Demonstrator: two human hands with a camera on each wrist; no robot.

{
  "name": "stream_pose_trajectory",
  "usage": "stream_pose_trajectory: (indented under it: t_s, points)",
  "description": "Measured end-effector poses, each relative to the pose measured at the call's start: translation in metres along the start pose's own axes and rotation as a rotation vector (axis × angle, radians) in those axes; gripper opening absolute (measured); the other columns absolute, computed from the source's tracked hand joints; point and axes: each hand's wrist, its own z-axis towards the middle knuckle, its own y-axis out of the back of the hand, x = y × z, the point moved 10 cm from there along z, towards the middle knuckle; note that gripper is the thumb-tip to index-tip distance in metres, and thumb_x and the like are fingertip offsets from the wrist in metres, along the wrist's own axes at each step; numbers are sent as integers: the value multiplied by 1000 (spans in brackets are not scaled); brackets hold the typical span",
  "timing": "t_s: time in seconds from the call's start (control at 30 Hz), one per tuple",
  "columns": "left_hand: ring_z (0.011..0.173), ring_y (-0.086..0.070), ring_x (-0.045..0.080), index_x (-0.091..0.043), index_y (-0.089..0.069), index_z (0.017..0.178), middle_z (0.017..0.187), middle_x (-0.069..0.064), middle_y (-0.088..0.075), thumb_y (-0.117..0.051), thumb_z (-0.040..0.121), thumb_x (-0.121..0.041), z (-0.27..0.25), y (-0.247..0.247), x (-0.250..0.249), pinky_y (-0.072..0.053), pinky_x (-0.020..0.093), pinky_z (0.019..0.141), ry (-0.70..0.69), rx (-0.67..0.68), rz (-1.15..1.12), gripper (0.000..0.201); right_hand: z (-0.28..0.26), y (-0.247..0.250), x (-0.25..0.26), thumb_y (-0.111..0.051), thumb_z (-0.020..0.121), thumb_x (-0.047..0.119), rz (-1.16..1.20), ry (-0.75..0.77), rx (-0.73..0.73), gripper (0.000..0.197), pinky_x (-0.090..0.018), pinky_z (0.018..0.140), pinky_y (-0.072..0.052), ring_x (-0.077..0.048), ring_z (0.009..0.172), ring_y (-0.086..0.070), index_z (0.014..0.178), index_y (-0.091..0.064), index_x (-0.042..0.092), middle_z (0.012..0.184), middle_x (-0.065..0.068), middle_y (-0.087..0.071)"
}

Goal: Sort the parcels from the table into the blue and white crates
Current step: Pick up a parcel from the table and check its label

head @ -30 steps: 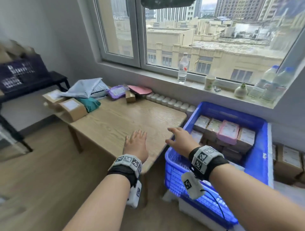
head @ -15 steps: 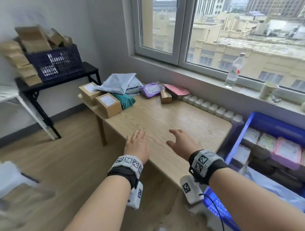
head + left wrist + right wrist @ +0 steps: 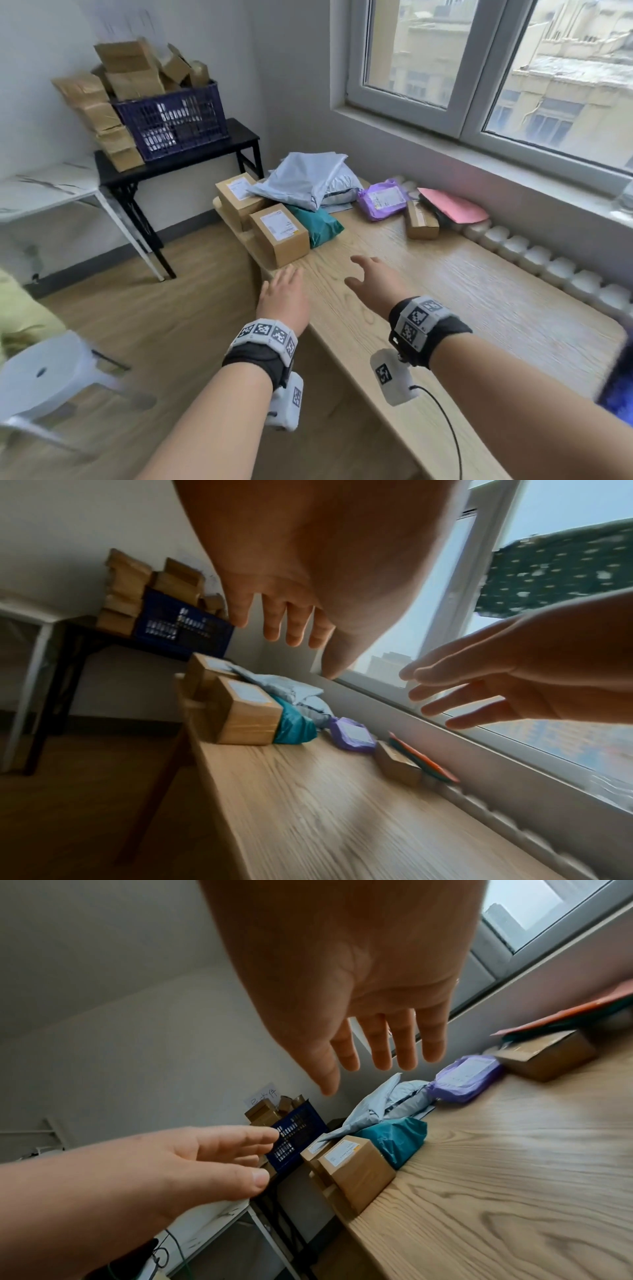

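Pale wooden table [image 3: 445,291], my left hand [image 3: 282,299] and right hand [image 3: 375,284] spread, empty, above its near edge, brown cardboard box [image 3: 279,234] at far-left corner.

Wooden table [image 3: 445,308] bears cardboard boxes [image 3: 279,234], mailer bags [image 3: 308,183], perhaps more.

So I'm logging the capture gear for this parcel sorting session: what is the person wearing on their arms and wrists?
Both forearms are bare, with no sleeves. The left hand and right hand each have a black wrist strap topped by a band of grey-white blocks printed with black-and-white square markers. A white tagged camera pod hangs under each wrist; a thin black cable trails from the right one.
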Motion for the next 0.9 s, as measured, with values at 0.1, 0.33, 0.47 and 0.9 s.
stream_pose_trajectory:
  t_s: [0.1,0.33,0.47,0.9]
  points:
    - [151,-7,16,-22,-14,156,165,-3,-9,-37,104,-23,28,-2,33,-7,39,124,41,19,-8,57,30,-18,21,-55,98,35,16,-3,33,56,-33,105,-39,-21,131,-48,150,-36,22,151,-3,-40]
    - [151,-7,19,-21,-14,156,165,-1,-9,-38,104,-27,119,4,85,-8,41,124,-8,81,6,58,102,-49,48,-55,98,35,31,-87,34,57,-35,107,-38,-21,133,-46,150,-35,23,151,-2,-41]
    - [151,-7,20,-21,-13,156,165,-1,-9,-39,104,-28,174,11,111,-8,42,124,-84,127,28,59,143,-60,60,-56,98,35,62,-197,-22,58,-35,109,-35,-21,136,-44,150,-36,20,152,-3,-41]
    - [148,-18,22,-16,-24,153,161,4,-22,-41,103,-25,278,6,155,-15,42,122,-239,206,137,54,212,-127,82,-57,96,38,196,-430,-33,63,-34,102,-41,-22,130,-50,150,-34,17,148,-5,-47]
